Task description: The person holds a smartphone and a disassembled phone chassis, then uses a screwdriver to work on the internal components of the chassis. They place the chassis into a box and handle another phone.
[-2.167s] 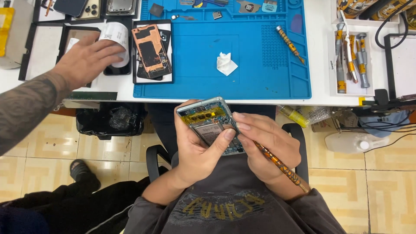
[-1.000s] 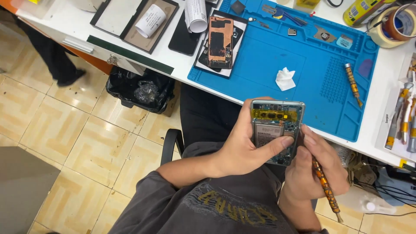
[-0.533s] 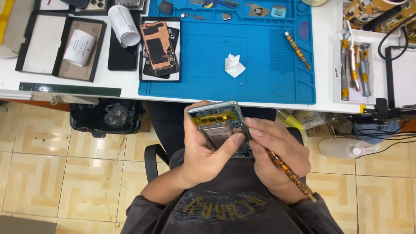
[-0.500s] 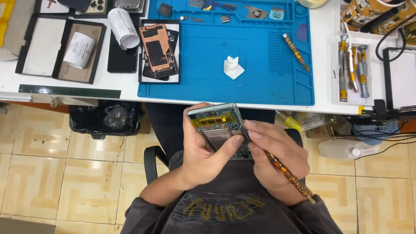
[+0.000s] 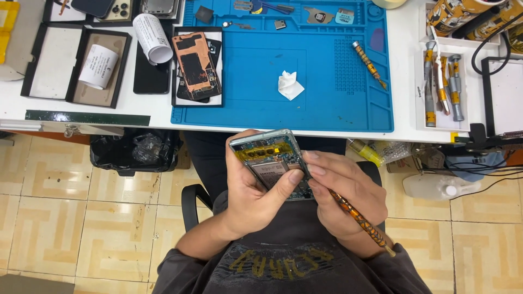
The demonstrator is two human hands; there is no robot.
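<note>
Over the person's lap, just below the edge of the white workbench [image 5: 305, 124], the head camera shows an opened phone [image 5: 271, 162] held with its back cover off and its inner parts facing up, a yellow strip running across its upper part. The left hand [image 5: 256, 193] is wrapped around the phone from the left side and beneath, the thumb pressed across its lower face and the fingers curled round its left edge. The right hand [image 5: 344, 196] sits just beside it on the right, fingers pinched round an orange patterned screwdriver [image 5: 359, 220] whose tip meets the phone's lower right corner while its handle slants down and to the right, past the wrist. On the bench above lies a blue work mat [image 5: 327, 81] with a crumpled white tissue [image 5: 289, 85] near its middle and a second screwdriver [image 5: 369, 64] lying to the right of that. At the mat's left edge a copper-coloured phone panel [image 5: 195, 65] rests on a dark tray, with a white paper roll [image 5: 152, 37] just to its left. A white tray of tools [image 5: 442, 90] stands at the right of the bench, well apart from the hands.
</note>
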